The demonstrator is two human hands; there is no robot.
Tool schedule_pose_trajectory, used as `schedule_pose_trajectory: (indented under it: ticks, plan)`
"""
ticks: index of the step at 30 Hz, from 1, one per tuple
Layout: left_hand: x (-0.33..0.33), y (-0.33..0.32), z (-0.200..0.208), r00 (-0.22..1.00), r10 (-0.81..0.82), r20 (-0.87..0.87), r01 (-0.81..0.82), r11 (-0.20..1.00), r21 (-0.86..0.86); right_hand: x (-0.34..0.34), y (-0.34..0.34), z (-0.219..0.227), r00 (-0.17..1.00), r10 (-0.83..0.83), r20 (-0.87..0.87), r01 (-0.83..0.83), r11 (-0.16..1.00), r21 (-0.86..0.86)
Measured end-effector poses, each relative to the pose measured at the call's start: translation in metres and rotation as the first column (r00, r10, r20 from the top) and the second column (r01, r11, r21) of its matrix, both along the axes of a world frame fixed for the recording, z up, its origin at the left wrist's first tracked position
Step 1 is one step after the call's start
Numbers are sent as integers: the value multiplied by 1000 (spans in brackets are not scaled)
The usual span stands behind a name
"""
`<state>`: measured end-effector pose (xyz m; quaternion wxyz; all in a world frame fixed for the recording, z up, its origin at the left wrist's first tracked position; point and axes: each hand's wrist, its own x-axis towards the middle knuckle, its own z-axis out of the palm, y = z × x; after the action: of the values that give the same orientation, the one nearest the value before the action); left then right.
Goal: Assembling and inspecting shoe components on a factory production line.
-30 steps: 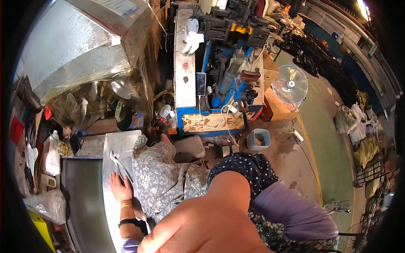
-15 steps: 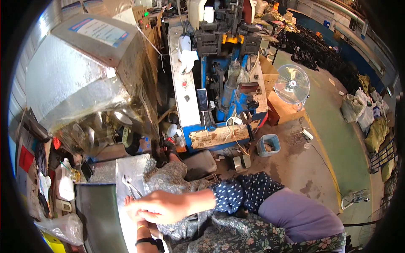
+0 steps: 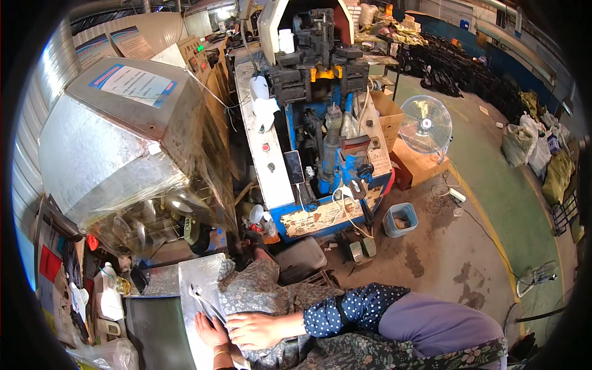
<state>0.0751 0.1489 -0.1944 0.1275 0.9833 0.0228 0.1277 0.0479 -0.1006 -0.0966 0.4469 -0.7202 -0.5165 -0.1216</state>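
Pliers (image 3: 203, 300) with a metallic finish are seen at the lower left of the frame, laid on a pale metal plate (image 3: 200, 270), their head pointed toward the upper left and their handles run down toward both hands. The left hand (image 3: 211, 332) is laid palm down on the plate just beside the handles, its fingers stretched out and slightly spread. The right hand (image 3: 256, 331) is held just to its right, over a floral-patterned apron (image 3: 253, 293), back upward and fingers pointed left; whether a handle is gripped beneath those fingers cannot be told. The right forearm is covered by a dotted sleeve (image 3: 351, 309). Left of the plate, a dark green surface (image 3: 151, 333) is shown, with a white bottle (image 3: 111, 302) placed near its upper left corner. The upper left is filled by a large metal housing (image 3: 80, 163). At upper centre, a blue-framed machine (image 3: 333, 139) is seen, a phone (image 3: 292, 165) rested on its pale left panel. To its right, a round fan (image 3: 425, 123) is stood on a cardboard box (image 3: 412, 165), above a light-blue bucket (image 3: 390, 227).
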Motion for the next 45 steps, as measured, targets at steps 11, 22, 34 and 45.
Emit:
schedule_pose_trajectory:
  ticks: [11, 22, 34, 45]
  plan:
    - [0, 0, -1, 1000, -10, 21, 11, 999, -37, -1, -7, 7, 999, -50, -4, 50, 999, -3]
    - [-162, 52, 17, 996, -38, 76, 45, 994, -97, 4, 1, 23, 988, -104, 112, 142, 894, -424]
    - [-473, 222, 42, 109, 990, 94, -974, 87, 209, 4, 29, 20, 985, -68, 161, 135, 882, -452]
    - [-669, 305, 85, -491, 841, -227, -753, -541, -374, 7, 38, 22, 980, -38, 198, 129, 872, -473]
